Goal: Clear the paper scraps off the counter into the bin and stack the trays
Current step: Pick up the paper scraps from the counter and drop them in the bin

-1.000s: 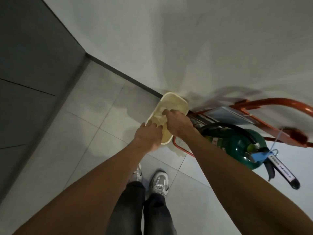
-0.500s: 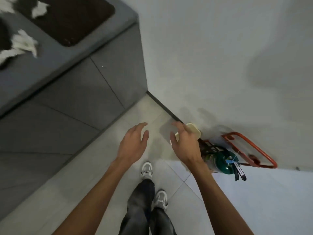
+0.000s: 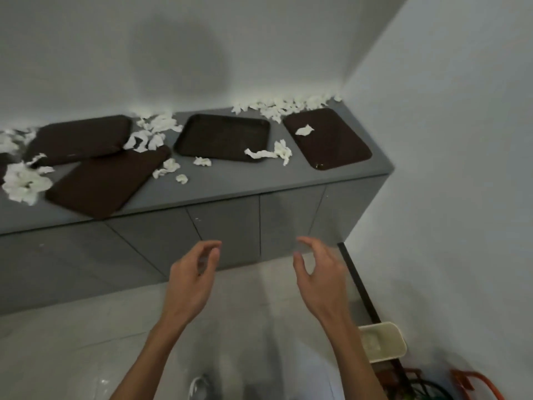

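1. vs 0.5 s ago: view swung up to the bench (image 3: 230, 184); both hands off the bin (image 3: 402, 342), now low behind right hand (image 3: 320, 281).
2. left hand (image 3: 190, 281) & right: fingers (image 3: 311, 244) loosely curled, holding nothing; open floor up to bench front edge.
3. paper scraps (image 3: 268, 153) & trays (image 3: 223, 137) on bench top, well beyond fingers.

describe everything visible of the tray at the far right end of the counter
The right tray is dark brown, rectangular with rounded corners, and looks like plastic. It lies flat on the grey counter near the corner of the walls, skewed to the counter's edge and apart from the middle tray. One white paper scrap lies on its far left part.
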### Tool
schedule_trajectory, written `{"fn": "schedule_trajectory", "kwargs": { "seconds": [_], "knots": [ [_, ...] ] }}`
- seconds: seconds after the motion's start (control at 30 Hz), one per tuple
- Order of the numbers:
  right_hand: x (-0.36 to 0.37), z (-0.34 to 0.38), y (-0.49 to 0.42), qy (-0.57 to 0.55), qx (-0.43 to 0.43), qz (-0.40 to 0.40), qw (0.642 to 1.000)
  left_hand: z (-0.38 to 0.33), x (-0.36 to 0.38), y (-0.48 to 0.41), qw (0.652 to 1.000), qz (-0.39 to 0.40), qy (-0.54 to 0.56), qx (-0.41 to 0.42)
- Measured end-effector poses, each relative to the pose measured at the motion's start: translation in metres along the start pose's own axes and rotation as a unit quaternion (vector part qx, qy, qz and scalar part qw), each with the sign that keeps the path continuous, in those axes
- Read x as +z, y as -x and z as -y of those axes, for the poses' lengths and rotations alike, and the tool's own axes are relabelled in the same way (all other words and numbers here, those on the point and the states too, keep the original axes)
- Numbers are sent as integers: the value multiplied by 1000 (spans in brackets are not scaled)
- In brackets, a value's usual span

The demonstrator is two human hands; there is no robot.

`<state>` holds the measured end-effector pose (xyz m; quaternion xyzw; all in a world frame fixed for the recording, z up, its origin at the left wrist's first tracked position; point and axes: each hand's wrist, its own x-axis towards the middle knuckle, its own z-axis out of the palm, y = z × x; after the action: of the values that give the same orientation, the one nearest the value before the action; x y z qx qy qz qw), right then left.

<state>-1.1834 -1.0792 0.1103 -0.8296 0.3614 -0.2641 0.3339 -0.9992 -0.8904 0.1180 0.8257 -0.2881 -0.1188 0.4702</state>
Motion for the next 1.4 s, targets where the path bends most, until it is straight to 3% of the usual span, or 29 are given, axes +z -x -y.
{"fn": "schedule_trajectory", "kwargs": {
  "seconds": [0.17, 0.53, 0.87, 1.1, 1.4],
  "knots": [
    [86, 77, -17, -22, -30, 46, 998, 72, -102, -2, 997, -52, 0, -51],
    [227, 164, -49, -16, -34, 99, 994, 193, -210, -59, 993, -5, -76, -85],
    [317, 167, -163, 45, -70, 151, 985, 235, -182, -208, 987, 53, -147, -25],
    [390, 165, -270, 151, -101, 228, 956, 234, -149, -325, 965, 125, -232, -6],
    [459, 123, -323, 230, -151, 328, 904, 238, -107, -455, 895, 188, -402, 43]
  ]
}}
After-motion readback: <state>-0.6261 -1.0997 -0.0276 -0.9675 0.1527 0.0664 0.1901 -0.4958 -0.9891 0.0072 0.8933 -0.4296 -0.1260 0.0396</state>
